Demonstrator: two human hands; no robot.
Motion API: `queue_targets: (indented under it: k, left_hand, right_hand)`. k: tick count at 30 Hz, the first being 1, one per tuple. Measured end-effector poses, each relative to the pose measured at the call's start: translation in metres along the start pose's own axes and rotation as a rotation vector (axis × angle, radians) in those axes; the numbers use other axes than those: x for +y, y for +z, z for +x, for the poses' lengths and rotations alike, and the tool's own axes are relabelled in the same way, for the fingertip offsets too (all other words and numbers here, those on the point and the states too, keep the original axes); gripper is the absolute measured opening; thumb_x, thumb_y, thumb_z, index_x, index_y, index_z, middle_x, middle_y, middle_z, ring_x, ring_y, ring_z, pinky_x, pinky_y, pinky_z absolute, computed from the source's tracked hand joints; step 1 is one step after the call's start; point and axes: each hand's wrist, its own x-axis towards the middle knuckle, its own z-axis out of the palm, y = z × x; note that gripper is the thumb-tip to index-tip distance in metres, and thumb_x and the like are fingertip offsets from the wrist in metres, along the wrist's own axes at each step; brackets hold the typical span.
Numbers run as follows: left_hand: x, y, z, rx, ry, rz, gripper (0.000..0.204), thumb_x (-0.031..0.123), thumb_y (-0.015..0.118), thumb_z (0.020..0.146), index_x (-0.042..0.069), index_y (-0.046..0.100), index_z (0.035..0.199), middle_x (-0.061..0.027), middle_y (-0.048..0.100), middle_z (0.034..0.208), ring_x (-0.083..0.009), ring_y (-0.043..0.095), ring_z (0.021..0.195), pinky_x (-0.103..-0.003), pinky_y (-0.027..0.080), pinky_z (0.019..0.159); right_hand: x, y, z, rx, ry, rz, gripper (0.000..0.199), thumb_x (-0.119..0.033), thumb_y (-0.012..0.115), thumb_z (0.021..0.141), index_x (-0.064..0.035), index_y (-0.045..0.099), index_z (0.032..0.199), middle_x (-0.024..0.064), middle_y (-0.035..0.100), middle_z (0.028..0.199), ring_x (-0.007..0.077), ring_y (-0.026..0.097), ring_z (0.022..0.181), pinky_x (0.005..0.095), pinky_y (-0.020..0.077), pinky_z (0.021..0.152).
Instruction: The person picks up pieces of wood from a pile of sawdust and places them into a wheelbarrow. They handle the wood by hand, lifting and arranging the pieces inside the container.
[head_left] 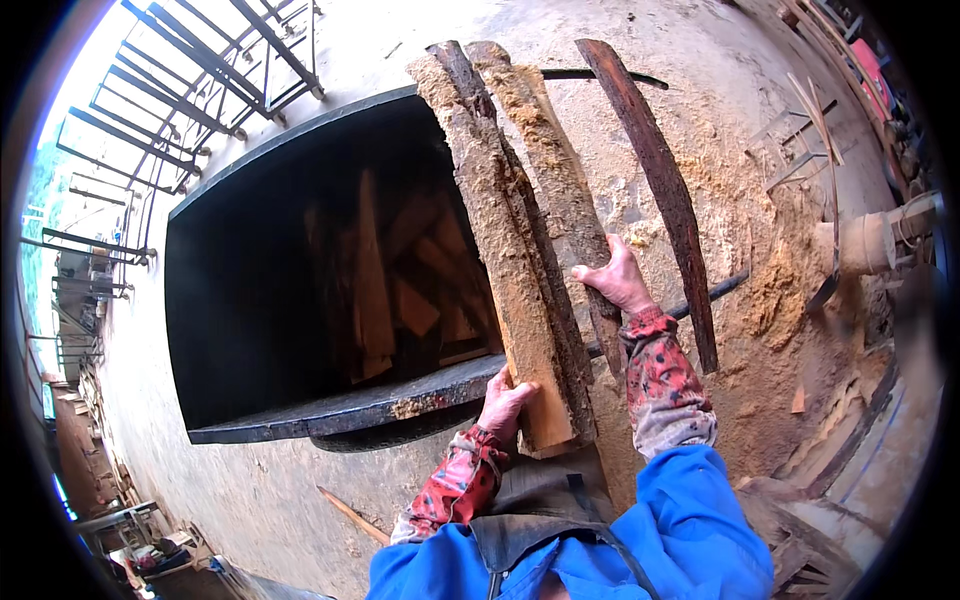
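Note:
My left hand point(505, 402) is wrapped round the near end of a long wood slab point(490, 210), rough and coated in sawdust, with a pale sawn face at that end. My right hand point(618, 278) grips a second bark-edged slab point(550, 150) lying alongside it. Both slabs point away from me, close together, beside the right edge of a black metal box point(350, 408). Inside this dark opening stand several split wood pieces point(372, 290). Patterned red sleeves cover both my forearms.
Further right lies a dark bark strip point(655, 170) on the sawdust-strewn ground point(740, 220). A thin black bar point(725, 287) passes under the slabs. Metal racks point(190, 90) stand at the far left. A wood stick point(352, 515) lies near my left arm; a pale round post point(862, 243) is at right.

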Motion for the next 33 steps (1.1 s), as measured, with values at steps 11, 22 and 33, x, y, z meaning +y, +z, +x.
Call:
queue_targets:
  k: [11,22,33]
  left_hand:
    - [-0.003,-0.004,0.003,0.057,-0.049,0.048,0.049,0.0,0.062,0.077,0.0,0.05,0.125,-0.0077,0.062,0.111,-0.0173,0.061,0.098,-0.032,0.049,0.087]
    - [-0.006,-0.003,0.006,0.044,-0.039,0.063,0.05,0.0,0.061,0.078,0.0,0.049,0.127,-0.0072,0.062,0.114,-0.0174,0.06,0.101,-0.032,0.047,0.09]
    - [-0.006,-0.005,0.006,0.049,-0.048,0.049,0.052,0.0,0.062,0.077,-0.001,0.049,0.127,-0.0082,0.062,0.114,-0.0183,0.06,0.102,-0.033,0.047,0.092]
  right_hand:
    - [0.065,0.01,0.009,-0.046,0.095,-0.086,0.074,-0.031,0.084,0.063,0.0091,0.046,0.113,0.0221,0.063,0.101,0.0273,0.062,0.094,0.0364,0.0494,0.085]
    - [0.089,0.001,0.015,-0.154,0.234,-0.232,0.082,-0.032,0.084,0.063,0.0074,0.043,0.123,0.0184,0.06,0.112,0.0246,0.058,0.104,0.0342,0.0455,0.093]
    - [0.07,0.007,0.003,0.055,0.229,-0.421,0.079,-0.032,0.079,0.063,0.0077,0.044,0.122,0.0281,0.054,0.121,0.0367,0.054,0.114,0.0418,0.0443,0.096]
